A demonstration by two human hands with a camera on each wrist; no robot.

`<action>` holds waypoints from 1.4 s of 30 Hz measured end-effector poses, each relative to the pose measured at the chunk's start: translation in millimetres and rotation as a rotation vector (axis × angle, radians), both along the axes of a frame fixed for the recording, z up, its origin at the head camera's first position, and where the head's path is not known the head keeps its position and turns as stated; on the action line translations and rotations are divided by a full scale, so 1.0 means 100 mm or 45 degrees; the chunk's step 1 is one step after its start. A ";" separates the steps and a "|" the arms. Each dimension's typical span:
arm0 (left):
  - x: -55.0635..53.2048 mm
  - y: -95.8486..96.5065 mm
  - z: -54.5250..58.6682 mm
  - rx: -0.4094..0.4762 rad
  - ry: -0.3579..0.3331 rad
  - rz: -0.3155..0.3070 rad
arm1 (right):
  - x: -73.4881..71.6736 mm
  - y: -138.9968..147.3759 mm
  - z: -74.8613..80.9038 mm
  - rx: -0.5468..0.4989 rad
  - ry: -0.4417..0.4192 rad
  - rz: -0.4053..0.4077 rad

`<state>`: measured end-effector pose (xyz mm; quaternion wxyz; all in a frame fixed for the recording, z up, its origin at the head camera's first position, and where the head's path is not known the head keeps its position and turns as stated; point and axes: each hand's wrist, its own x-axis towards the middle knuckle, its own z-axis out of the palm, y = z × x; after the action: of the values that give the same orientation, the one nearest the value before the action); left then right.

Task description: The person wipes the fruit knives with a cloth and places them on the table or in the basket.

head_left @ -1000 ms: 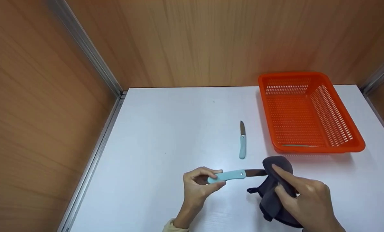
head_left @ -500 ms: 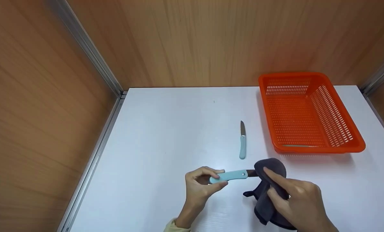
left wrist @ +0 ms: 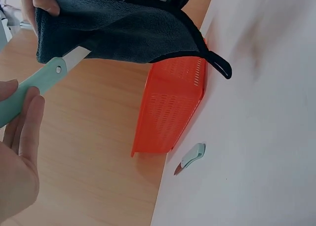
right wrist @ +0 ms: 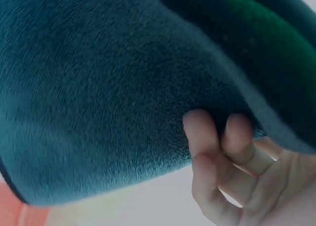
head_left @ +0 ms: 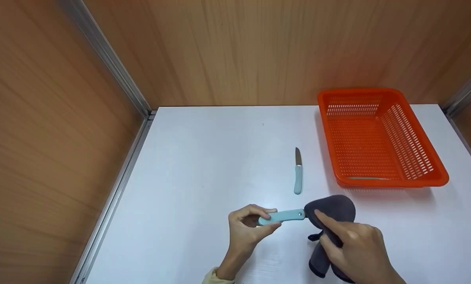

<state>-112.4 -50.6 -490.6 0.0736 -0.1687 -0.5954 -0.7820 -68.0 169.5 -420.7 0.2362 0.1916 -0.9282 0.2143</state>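
My left hand (head_left: 245, 228) pinches the light blue handle of a folding knife (head_left: 286, 215) between fingers and thumb, its blade pointing right. A dark grey cloth (head_left: 336, 209) with a hanging loop is folded over the blade, hiding nearly all of it in the head view. My right hand (head_left: 357, 246) grips the cloth, index finger laid along its top over the blade. In the left wrist view a short stretch of the blade (left wrist: 76, 57) shows between handle and cloth (left wrist: 123, 30). The right wrist view shows curled fingers (right wrist: 202, 132) against the fuzzy cloth.
A second knife (head_left: 298, 177) with a light blue handle lies unfolded on the white table (head_left: 203, 157), blade toward the back. At the back right stands an orange plastic basket (head_left: 334, 157) with a thin pale strip inside near its front wall. Wooden panels (head_left: 235, 51) enclose the table.
My right hand has moved left with the cloth, along the blade toward the handle, so that less blade shows. My left hand and its knife have shifted slightly right.
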 end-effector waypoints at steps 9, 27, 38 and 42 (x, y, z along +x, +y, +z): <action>0.01 0.00 0.03 0.009 0.125 -0.007 | 0.02 -0.06 -0.01 0.073 -0.110 -0.040; 0.02 -0.06 0.06 0.034 0.089 0.003 | -0.01 0.05 -0.02 0.100 -0.137 -0.091; -0.01 -0.13 0.04 0.054 0.076 0.011 | -0.03 0.15 0.00 0.106 -0.165 -0.150; -0.02 -0.15 0.05 0.088 0.026 0.020 | -0.03 0.20 0.00 0.093 -0.154 -0.180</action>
<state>-114.1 -65.9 -485.4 0.0917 -0.1693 -0.5685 -0.7998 -71.1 189.6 -420.6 0.1872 0.1209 -0.9591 0.1743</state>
